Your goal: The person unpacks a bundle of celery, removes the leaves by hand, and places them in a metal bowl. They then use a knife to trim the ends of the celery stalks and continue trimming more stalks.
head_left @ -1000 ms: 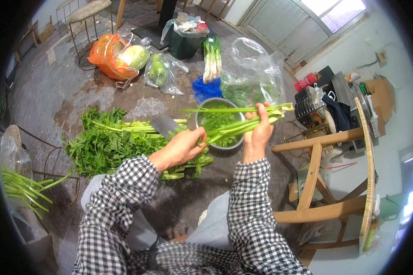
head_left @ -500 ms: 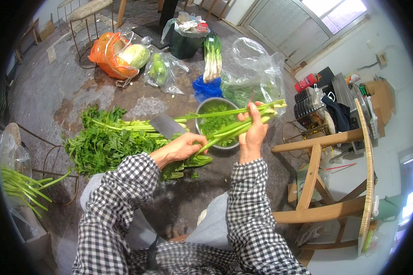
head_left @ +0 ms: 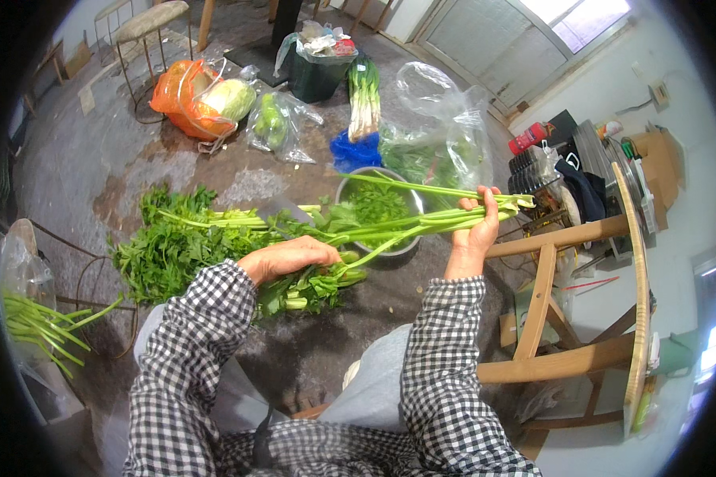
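My right hand (head_left: 474, 236) is closed round the pale root ends of several celery stalks (head_left: 414, 226), which stretch leftward across a metal bowl (head_left: 416, 208). Chopped green leaves (head_left: 378, 204) lie in the bowl. My left hand (head_left: 290, 256) is closed about the leafy part of the same celery, its fingertips partly hidden by leaves. A larger heap of leafy celery (head_left: 167, 250) rests on the floor left of this hand. Just beyond the hand shows part of a flat grey blade (head_left: 275, 207), mostly covered by leaves; its handle is hidden.
Beyond the bowl lie spring onions (head_left: 364, 99), a blue bag (head_left: 354, 151) and a clear bag of greens (head_left: 429, 155). An orange net bag (head_left: 184, 103) stands far left, near a dark bin (head_left: 314, 75). At right is a wooden chair (head_left: 541, 306); cut stalks (head_left: 44, 326) are far left.
My right hand has moved right, drawing the celery across the bowl. My left hand has shifted slightly left, and the celery's leaves now show between the hands and over the blade.
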The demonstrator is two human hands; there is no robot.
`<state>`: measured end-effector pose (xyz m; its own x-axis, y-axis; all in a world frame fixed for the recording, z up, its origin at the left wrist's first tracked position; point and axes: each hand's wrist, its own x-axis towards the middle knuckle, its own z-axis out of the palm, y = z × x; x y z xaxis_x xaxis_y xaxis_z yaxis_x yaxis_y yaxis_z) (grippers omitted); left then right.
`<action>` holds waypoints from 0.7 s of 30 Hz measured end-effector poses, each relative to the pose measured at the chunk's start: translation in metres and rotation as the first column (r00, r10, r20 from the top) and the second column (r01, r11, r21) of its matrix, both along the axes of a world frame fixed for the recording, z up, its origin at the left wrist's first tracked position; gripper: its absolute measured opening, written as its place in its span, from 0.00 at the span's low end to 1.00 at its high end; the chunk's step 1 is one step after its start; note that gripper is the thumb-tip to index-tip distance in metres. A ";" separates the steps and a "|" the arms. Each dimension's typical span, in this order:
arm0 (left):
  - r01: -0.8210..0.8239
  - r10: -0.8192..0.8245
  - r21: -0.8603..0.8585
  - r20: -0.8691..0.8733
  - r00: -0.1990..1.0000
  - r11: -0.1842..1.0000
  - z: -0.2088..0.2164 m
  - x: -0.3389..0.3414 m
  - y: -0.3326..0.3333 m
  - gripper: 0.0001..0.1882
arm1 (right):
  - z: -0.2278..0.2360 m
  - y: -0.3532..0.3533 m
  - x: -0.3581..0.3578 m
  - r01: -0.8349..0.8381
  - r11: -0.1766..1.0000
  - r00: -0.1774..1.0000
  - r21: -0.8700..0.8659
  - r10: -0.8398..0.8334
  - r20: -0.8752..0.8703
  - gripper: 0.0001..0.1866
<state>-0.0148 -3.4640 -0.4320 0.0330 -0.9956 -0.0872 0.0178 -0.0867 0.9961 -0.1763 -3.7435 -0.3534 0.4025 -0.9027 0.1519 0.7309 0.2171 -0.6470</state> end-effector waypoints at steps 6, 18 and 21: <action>0.079 -0.079 0.003 -0.018 0.997 0.997 0.004 -0.014 -0.006 0.14 | 0.001 0.006 0.003 0.016 1.000 1.000 -0.006 -0.016 0.025 0.11; -0.167 0.175 -0.098 0.079 0.981 0.981 0.010 -0.042 -0.017 0.09 | -0.005 0.003 0.003 0.020 0.999 0.981 0.039 -0.027 0.192 0.09; -0.250 0.287 -0.180 0.225 0.931 0.951 0.022 -0.037 -0.012 0.09 | -0.003 -0.002 -0.002 0.015 0.999 0.975 0.040 -0.024 0.220 0.09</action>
